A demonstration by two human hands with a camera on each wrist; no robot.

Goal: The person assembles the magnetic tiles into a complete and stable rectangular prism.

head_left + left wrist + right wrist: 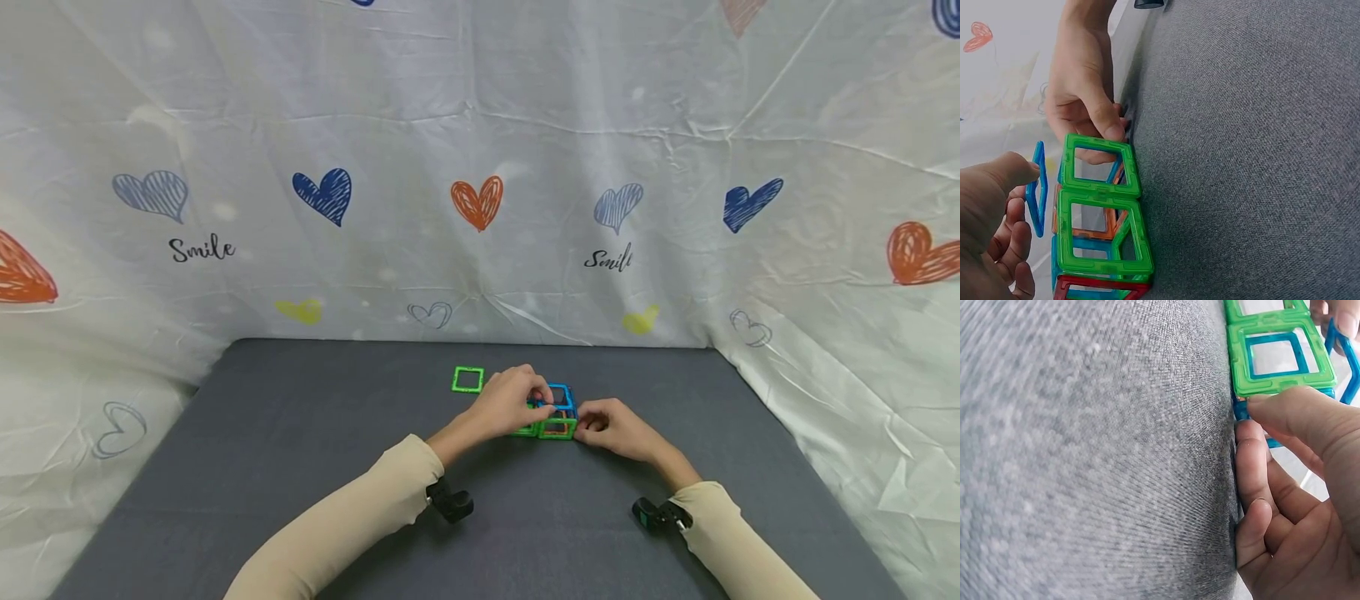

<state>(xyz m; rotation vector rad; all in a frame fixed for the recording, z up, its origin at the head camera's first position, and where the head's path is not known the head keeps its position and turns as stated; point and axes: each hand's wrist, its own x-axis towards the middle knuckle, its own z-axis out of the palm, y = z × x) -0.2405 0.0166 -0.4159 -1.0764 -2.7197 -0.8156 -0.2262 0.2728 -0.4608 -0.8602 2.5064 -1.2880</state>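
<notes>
Pinched between the thumb and fingers of my left hand (512,402) is a blue square magnetic tile (1044,187), held on edge in the left wrist view. It is just apart from a box-like row of magnetic tiles (1100,194). Two green squares form the row's near side, with blue, orange and red tiles around them. My right hand (617,429) grips the row's right end. Its thumb (1285,406) lies at the corner of a green tile (1282,382), the fingers curled against the blue end piece; their exact contact is partly hidden.
A loose green square tile (455,380) lies on the dark grey table (337,500), left of and behind the row. A white cloth with printed hearts (420,108) hangs behind the table. Black wrist cameras (450,502) sit below both hands.
</notes>
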